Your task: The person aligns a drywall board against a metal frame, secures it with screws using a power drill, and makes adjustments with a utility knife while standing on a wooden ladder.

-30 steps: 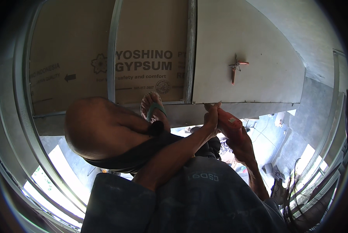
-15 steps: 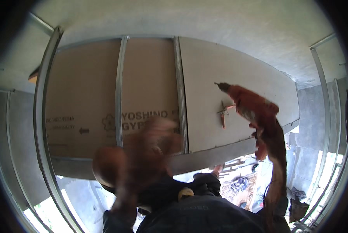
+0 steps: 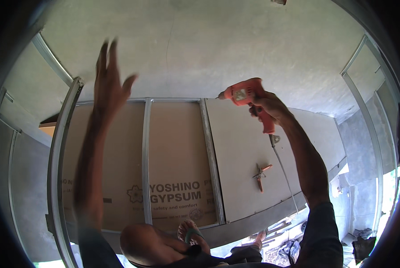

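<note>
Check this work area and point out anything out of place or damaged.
Orange-handled pliers lie loose on the pale board, handles splayed open, seemingly an awkward spot for a tool. Also, a thin dark line runs up the grey wall, possibly a crack.

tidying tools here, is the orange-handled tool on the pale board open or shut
Open: the orange-handled tool lies with its two handles spread wide apart.

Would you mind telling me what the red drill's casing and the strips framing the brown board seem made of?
Drill casing: probably hard plastic, satin red, from its smooth, rounded, moulded look.
Strips: likely sheet metal, perhaps galvanised, dull silver-grey with pale highlights.
</note>
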`<state>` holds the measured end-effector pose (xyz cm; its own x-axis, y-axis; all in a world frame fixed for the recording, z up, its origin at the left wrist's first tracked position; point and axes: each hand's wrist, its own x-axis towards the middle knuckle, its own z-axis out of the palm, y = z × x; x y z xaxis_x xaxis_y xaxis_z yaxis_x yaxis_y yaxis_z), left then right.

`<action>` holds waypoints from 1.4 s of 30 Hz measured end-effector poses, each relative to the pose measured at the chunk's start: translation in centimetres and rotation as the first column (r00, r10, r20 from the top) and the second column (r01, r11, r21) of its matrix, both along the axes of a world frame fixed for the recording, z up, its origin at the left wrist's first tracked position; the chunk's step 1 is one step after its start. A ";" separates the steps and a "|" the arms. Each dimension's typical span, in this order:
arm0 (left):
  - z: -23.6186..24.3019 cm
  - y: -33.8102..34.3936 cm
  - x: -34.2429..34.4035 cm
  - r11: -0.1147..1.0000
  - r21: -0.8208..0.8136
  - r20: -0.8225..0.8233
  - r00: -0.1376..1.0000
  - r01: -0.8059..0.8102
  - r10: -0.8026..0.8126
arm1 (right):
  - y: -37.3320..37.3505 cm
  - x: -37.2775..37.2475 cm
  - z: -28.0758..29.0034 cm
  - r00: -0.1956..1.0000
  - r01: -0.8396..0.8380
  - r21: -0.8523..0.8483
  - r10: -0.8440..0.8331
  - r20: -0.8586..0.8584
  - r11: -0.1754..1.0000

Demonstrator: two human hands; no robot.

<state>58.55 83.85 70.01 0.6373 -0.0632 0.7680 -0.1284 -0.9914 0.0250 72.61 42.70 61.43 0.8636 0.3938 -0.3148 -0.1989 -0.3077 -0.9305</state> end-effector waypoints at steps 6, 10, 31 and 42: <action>7.6 -4.1 17.0 0.971 0.210 -0.005 0.992 -0.119 0.123 | 4.0 6.5 -2.4 0.999 -0.034 -0.028 0.033 -0.042 0.999; 5.6 0.5 25.1 0.986 0.057 -0.253 0.953 -0.155 0.165 | 6.1 9.5 -5.7 0.997 -0.017 -0.015 0.015 -0.072 1.000; 3.6 -0.6 25.8 0.943 0.213 -0.435 0.839 -0.256 0.326 | 10.8 18.9 -16.7 0.993 -0.071 -0.084 0.063 -0.098 0.994; 4.4 -2.3 24.4 0.932 0.186 -0.484 0.796 -0.312 0.363 | 12.2 20.5 -18.3 0.995 -0.089 -0.127 0.082 -0.057 0.988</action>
